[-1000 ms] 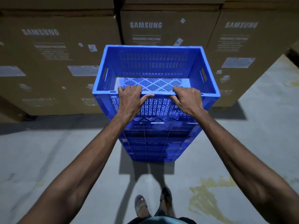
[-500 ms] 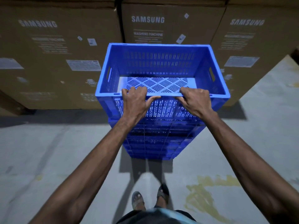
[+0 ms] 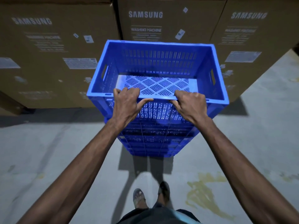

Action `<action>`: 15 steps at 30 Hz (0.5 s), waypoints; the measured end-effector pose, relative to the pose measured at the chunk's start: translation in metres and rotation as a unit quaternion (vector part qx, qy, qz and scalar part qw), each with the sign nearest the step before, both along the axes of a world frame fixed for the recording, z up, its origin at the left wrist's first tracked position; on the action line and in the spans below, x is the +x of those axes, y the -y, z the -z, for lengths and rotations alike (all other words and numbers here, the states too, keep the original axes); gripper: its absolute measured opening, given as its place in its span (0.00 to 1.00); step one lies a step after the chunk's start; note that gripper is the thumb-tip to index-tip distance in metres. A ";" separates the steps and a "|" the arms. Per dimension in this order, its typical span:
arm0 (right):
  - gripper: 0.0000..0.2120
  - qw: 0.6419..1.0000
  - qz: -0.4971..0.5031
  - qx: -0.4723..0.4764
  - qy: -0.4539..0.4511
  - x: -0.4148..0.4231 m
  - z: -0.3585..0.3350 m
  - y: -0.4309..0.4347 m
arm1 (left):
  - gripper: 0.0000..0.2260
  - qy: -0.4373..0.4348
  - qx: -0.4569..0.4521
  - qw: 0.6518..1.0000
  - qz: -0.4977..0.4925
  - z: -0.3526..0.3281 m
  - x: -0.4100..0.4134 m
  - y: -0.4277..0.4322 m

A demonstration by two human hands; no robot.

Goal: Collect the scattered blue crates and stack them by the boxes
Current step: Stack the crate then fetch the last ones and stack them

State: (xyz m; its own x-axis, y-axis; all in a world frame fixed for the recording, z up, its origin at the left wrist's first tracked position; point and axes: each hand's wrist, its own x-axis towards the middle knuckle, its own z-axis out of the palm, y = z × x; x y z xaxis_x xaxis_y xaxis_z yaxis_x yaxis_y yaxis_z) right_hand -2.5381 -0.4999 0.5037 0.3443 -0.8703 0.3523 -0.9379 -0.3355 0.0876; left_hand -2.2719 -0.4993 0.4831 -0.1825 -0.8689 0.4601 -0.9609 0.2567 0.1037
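The open-topped blue slatted plastic crate (image 3: 158, 62) tops a stack of matching blue crates (image 3: 155, 139) straight ahead of both hands, its long axis crosswise to the arms. The left hand (image 3: 127, 102) and right hand (image 3: 191, 104) each clamp its near long rim, fingers hooked inside, equally close. Brown cardboard washing-machine boxes (image 3: 161, 21) stand just beyond its far wall.

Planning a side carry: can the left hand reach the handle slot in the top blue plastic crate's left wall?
Probably yes: the left hand grips the blue plastic crate near its handle slot; nothing lies between.
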 end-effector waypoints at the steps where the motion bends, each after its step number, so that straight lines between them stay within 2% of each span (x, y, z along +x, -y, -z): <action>1: 0.20 1.000 -0.003 0.003 0.002 -0.001 -0.004 0.003 | 0.27 -0.003 0.007 1.000 0.002 -0.003 -0.004 0.003; 4: 0.20 1.000 -0.005 0.022 -0.003 -0.006 -0.013 0.009 | 0.27 -0.009 0.016 1.000 0.005 -0.012 -0.014 0.008; 10: 0.22 0.999 -0.027 -0.022 0.029 -0.012 0.004 -0.027 | 0.27 -0.012 -0.021 0.999 -0.025 0.005 -0.009 -0.042; 15: 0.22 0.999 -0.014 0.015 0.037 -0.009 -0.012 0.010 | 0.28 -0.014 0.023 0.999 -0.019 -0.014 -0.018 -0.002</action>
State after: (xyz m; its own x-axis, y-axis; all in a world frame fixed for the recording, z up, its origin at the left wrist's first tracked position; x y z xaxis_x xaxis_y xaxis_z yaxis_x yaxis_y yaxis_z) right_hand -2.5472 -0.5094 0.5157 0.3426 -0.8712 0.3517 -0.9318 -0.3628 0.0090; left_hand -2.2897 -0.4972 0.4967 -0.1364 -0.8953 0.4240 -0.9666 0.2141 0.1412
